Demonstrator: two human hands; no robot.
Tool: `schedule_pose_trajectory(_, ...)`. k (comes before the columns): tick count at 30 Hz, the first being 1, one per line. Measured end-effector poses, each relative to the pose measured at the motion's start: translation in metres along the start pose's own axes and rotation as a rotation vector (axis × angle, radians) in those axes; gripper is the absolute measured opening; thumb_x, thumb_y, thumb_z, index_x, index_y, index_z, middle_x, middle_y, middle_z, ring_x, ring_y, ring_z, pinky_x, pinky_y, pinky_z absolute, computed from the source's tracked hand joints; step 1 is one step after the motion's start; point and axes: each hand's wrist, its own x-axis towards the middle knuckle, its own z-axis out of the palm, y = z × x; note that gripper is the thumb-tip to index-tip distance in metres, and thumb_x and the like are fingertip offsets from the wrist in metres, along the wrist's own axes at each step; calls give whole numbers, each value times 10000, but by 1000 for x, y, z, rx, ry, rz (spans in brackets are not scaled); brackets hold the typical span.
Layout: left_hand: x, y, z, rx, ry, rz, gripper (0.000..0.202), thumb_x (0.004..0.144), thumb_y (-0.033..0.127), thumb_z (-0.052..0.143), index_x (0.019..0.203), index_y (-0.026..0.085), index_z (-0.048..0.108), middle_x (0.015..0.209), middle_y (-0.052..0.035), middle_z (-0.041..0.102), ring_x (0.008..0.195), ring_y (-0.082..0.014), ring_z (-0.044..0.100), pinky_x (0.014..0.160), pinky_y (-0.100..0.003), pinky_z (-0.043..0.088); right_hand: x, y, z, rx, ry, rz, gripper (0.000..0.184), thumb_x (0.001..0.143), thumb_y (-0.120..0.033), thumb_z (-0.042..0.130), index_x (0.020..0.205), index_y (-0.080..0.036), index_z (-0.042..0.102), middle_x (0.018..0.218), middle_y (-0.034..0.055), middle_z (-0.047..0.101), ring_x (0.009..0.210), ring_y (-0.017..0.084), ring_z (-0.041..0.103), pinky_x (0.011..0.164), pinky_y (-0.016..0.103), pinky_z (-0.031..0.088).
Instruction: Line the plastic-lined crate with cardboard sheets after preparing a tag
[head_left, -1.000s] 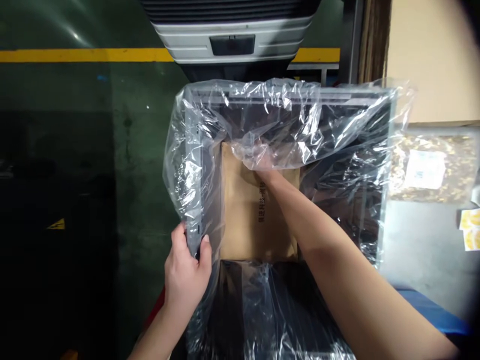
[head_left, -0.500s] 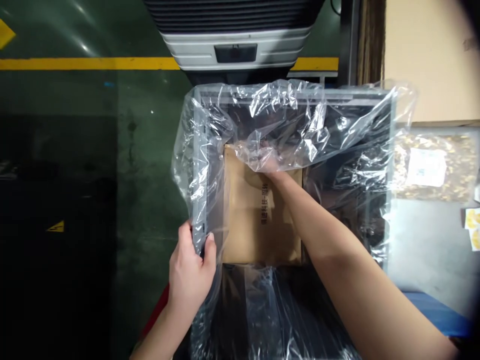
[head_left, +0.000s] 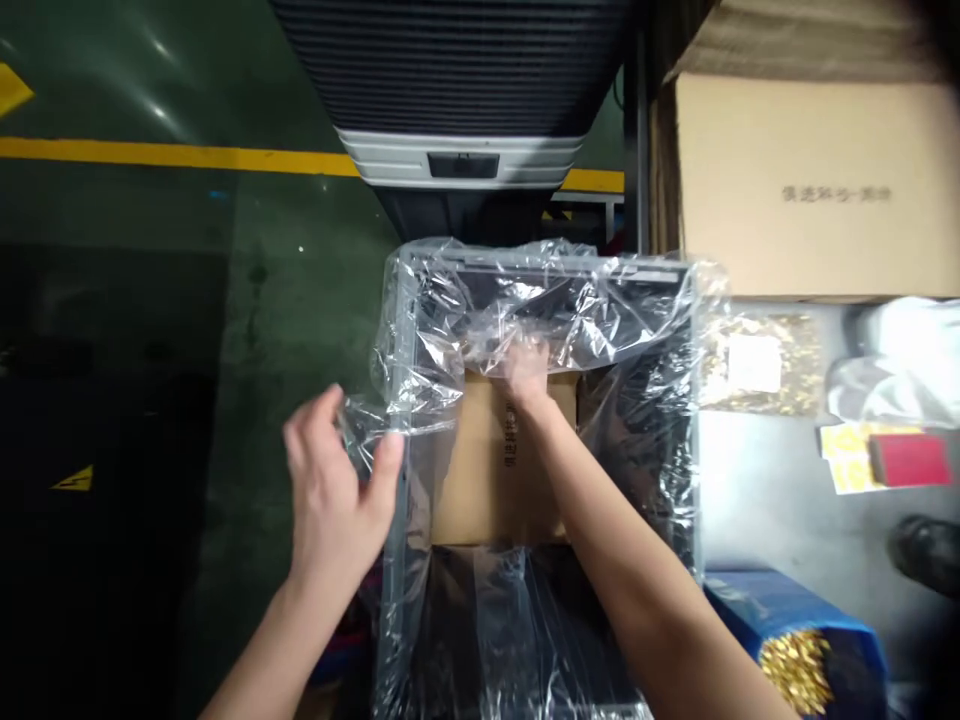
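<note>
A clear plastic liner bag (head_left: 592, 320) is draped over the rim and walls of a grey bin (head_left: 660, 272). A brown cardboard sheet (head_left: 480, 490) with printed characters lies inside, within the bag. My left hand (head_left: 334, 475) is beside the bin's left rim with thumb and fingers spread; a fold of film stretches between it and the rim. My right hand (head_left: 527, 365) reaches into the bin over the cardboard's far edge. Its fingers are curled into the gathered film, and the fingertips are partly hidden.
A black-and-white ribbed case (head_left: 465, 150) stands beyond the bin. At right, a table holds a cardboard box (head_left: 810, 190), a bag of gold-coloured pieces (head_left: 795, 365), a red block (head_left: 911, 460) and a blue container (head_left: 780, 600) of golden pieces.
My left hand has let go of the bin's left rim and opened, moving left and up. My right hand now shows more clearly at the film. The view has shifted, revealing more table.
</note>
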Motion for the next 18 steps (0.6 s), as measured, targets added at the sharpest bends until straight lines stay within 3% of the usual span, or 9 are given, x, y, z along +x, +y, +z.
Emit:
schedule_pose_trajectory(2, 48, 25, -8, 30, 182, 168, 694, 941, 452, 627, 1525, 178, 374, 1514, -194, 379, 1443, -343, 384, 1183, -484, 413, -15, -4, -14, -35, 35, -17, 391, 976, -345, 640, 1340, -213, 586, 1411, 98, 569, 1293, 303, 538, 1097, 579, 431)
schedule_pose_trajectory(4, 104, 51, -6, 37, 196, 348, 662, 944, 413, 629, 1524, 185, 408, 1524, -169, 408, 1463, -327, 368, 1257, -440, 302, -27, -7, -23, -55, 59, -24, 355, 987, -329, 619, 1320, -206, 602, 1404, 97, 575, 1266, 291, 548, 1080, 551, 432)
schedule_pose_trajectory(6, 157, 69, 5, 49, 29, 435, 584, 928, 411, 639, 1460, 195, 530, 1502, -154, 486, 1412, -359, 442, 1223, -470, 333, -38, -8, -29, -59, 72, -30, 278, 999, -305, 591, 1242, -185, 653, 1348, 95, 617, 1206, 271, 573, 1048, 502, 432)
schedule_pose_trajectory(8, 197, 75, 20, 43, -269, 331, 363, 931, 402, 609, 1221, 222, 734, 1230, -118, 709, 1139, -342, 657, 1041, -463, 497, -50, -9, -33, -50, 79, -48, 214, 1012, -259, 551, 1147, -193, 704, 1233, 75, 681, 1116, 248, 595, 990, 439, 421)
schedule_pose_trajectory(9, 210, 75, 28, 49, -299, 280, 312, 934, 392, 587, 1116, 226, 778, 1110, -104, 757, 1041, -332, 693, 959, -449, 529, -58, -10, -35, -42, 81, -61, 215, 1017, -232, 528, 1105, -210, 723, 1158, 61, 710, 1061, 236, 600, 951, 408, 412)
schedule_pose_trajectory(12, 227, 68, 45, 83, -262, 219, 266, 921, 348, 570, 942, 222, 803, 938, -83, 788, 911, -298, 709, 832, -388, 531, -87, -16, -40, -12, 97, -94, 261, 1017, -173, 496, 1066, -252, 740, 1000, 34, 739, 964, 216, 591, 883, 364, 370)
schedule_pose_trajectory(18, 235, 63, 66, 147, -250, 206, 347, 980, 314, 432, 926, 155, 735, 961, -146, 754, 912, -304, 685, 830, -393, 513, -131, -30, -54, 36, 195, -71, 256, 999, -159, 537, 1164, -270, 698, 1034, 16, 733, 946, 208, 570, 850, 354, 341)
